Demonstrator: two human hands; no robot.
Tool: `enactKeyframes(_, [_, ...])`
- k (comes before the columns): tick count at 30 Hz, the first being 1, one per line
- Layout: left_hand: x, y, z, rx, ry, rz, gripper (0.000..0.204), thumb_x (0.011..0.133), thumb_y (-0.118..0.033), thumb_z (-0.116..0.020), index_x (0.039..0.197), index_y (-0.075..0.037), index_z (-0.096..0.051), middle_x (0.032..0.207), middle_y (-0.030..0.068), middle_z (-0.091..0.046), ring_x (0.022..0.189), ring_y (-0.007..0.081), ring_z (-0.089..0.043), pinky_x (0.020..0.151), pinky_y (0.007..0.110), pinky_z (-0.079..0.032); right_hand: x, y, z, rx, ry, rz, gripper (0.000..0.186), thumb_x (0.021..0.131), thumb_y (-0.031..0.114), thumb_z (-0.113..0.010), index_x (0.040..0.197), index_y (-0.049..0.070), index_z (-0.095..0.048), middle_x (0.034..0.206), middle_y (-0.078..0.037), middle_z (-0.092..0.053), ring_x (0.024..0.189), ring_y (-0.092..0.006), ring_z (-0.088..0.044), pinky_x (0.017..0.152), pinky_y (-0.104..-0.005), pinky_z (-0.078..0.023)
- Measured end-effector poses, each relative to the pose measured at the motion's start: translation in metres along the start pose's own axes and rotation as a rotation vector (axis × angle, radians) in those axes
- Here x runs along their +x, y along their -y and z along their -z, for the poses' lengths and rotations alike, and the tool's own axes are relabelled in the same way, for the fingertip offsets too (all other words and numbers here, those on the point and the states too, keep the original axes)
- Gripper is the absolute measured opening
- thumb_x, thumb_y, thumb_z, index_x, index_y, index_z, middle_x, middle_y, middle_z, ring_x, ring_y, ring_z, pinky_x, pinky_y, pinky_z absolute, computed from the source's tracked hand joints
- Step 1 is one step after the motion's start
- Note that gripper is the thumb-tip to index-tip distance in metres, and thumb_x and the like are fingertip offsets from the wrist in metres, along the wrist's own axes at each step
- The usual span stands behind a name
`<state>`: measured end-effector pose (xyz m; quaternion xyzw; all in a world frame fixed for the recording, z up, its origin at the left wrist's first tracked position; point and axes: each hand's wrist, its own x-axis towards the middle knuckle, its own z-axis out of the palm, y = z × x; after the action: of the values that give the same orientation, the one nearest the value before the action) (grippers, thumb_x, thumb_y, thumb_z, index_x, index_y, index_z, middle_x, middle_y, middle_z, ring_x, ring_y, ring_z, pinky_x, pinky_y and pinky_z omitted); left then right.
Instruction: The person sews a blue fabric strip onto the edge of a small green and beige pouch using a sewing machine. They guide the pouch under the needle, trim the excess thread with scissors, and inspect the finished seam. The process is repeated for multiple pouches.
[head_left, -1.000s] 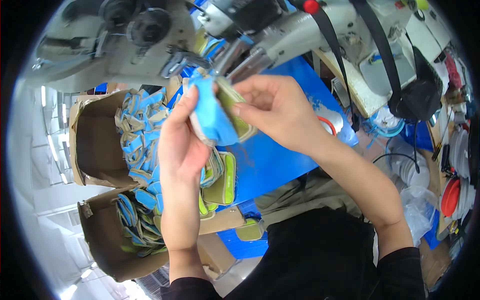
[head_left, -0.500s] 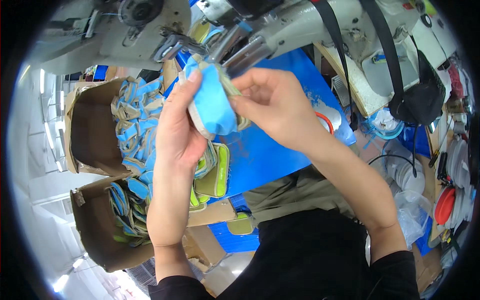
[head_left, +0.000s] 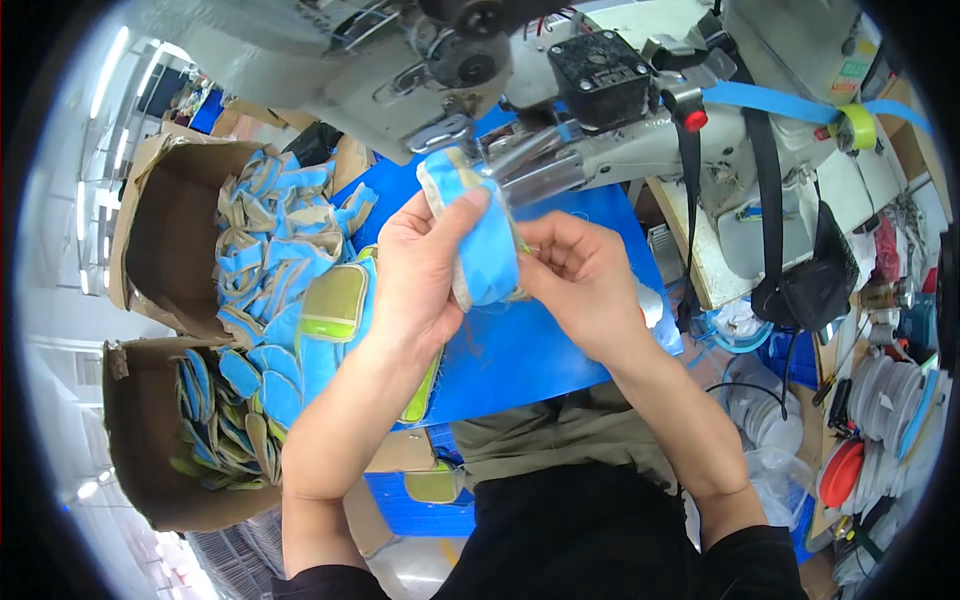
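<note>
In front of me I hold a small padded fabric piece [head_left: 490, 250], blue on the face with beige edging, tilted upright. My left hand [head_left: 418, 262] grips its left side, the thumb pressed flat on the blue face. On its right edge, my right hand [head_left: 580, 275] pinches with thumb and fingers; part of that grip is hidden behind the cloth. The piece is just below the sewing machine [head_left: 440, 75] and its clear guard tubes [head_left: 545, 180]. Beside my left wrist lie stitched pads with an olive panel and lime edging [head_left: 334, 300].
A blue work surface [head_left: 530, 360] lies beneath my hands. Leftward, a cardboard box [head_left: 150, 235] stands by heaped blue-and-beige pieces [head_left: 280, 235]; a lower box [head_left: 130, 430] holds more pads [head_left: 240, 410]. Black straps [head_left: 768, 200] hang at right, near tape reels [head_left: 890, 410] and a blue tape [head_left: 770, 100].
The view has shifted, showing more of the machine. Both hands still hold the fabric piece, now turned slightly, with my left thumb further over its face. An olive-panelled pad shows more fully beside my left wrist.
</note>
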<state>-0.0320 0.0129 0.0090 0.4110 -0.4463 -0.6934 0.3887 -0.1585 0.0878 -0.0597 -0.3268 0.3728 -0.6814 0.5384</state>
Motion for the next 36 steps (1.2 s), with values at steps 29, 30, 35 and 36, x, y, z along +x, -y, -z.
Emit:
enactKeyframes(29, [0.007, -0.011, -0.003, -0.031, 0.006, 0.061, 0.022, 0.091, -0.003, -0.073, 0.111, 0.0, -0.065, 0.097, 0.0072, -0.072, 0.082, 0.0141, -0.07, 0.073, 0.029, -0.059, 0.003, 0.011, -0.004, 0.098, 0.023, 0.031, 0.023, 0.094, -0.001, -0.069, 0.117, -0.005, -0.067, 0.095, -0.005, -0.072, 0.083, -0.0067, -0.066, 0.072, -0.0228, -0.054])
enactKeyframes(30, [0.007, -0.011, -0.003, -0.031, -0.001, 0.056, 0.022, 0.091, -0.003, -0.073, 0.111, 0.0, -0.065, 0.096, 0.007, -0.072, 0.083, 0.014, -0.07, 0.073, 0.029, -0.059, 0.004, 0.011, -0.003, 0.096, 0.03, 0.03, 0.023, 0.094, -0.001, -0.07, 0.117, -0.005, -0.067, 0.096, -0.005, -0.072, 0.083, -0.0069, -0.066, 0.072, -0.023, -0.054])
enactKeyframes(35, [0.003, -0.015, -0.002, -0.009, 0.017, 0.039, 0.022, 0.092, -0.007, -0.074, 0.111, -0.001, -0.065, 0.097, 0.0061, -0.073, 0.084, 0.013, -0.07, 0.074, 0.029, -0.058, 0.013, 0.017, -0.001, 0.084, 0.025, 0.024, 0.025, 0.094, 0.001, -0.07, 0.118, -0.005, -0.068, 0.095, -0.004, -0.072, 0.084, -0.0075, -0.066, 0.073, -0.0228, -0.053])
enactKeyframes(36, [0.0, -0.014, 0.0, 0.024, 0.023, 0.024, 0.022, 0.094, -0.009, -0.073, 0.112, -0.001, -0.065, 0.097, 0.006, -0.073, 0.085, 0.0127, -0.07, 0.075, 0.029, -0.058, 0.013, 0.019, -0.001, 0.063, 0.019, 0.014, 0.024, 0.093, 0.002, -0.071, 0.116, -0.004, -0.069, 0.093, -0.005, -0.072, 0.083, -0.0077, -0.066, 0.073, -0.0234, -0.053])
